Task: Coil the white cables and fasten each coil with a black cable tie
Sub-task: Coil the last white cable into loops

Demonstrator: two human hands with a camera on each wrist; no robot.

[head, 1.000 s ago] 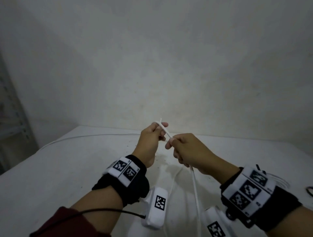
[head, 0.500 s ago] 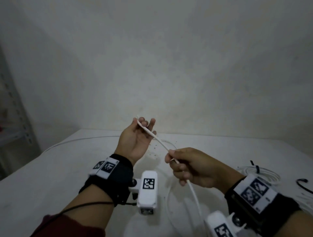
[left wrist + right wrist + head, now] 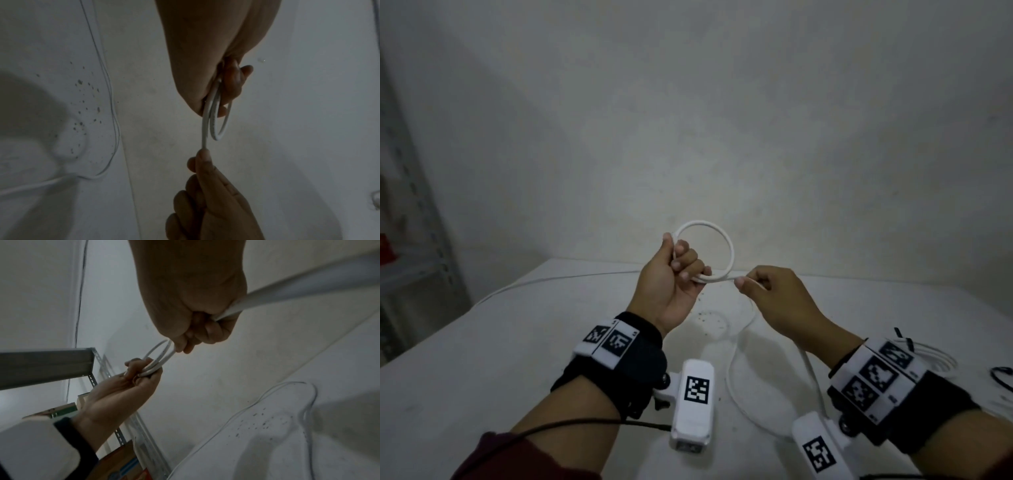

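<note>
My left hand (image 3: pixel 685 267) is raised above the white table (image 3: pixel 482 359) and grips a white cable (image 3: pixel 730 251) bent into one round loop that stands up from the fist. Just to its right, my right hand (image 3: pixel 748 282) pinches the same cable where it leaves the loop. The slack (image 3: pixel 736 387) hangs from that hand and curves over the table. In the left wrist view the loop (image 3: pixel 218 138) shows edge-on below the left hand (image 3: pixel 226 91), with the right hand's fingertips (image 3: pixel 202 155) on the strand. In the right wrist view the cable (image 3: pixel 267 295) runs out of the right fist (image 3: pixel 185 344).
A coiled white cable with a black tie (image 3: pixel 935 356) lies at the right behind my right wrist. A loose black tie (image 3: pixel 1000 377) lies at the right edge. A thin cable (image 3: pixel 551 279) runs along the table's far left. A metal shelf (image 3: pixel 414 240) stands left of the table.
The cable was a straight stretch between my hands; now it forms a loop in my left hand. My left hand turned palm-up and my right hand brought the strand round to it.
</note>
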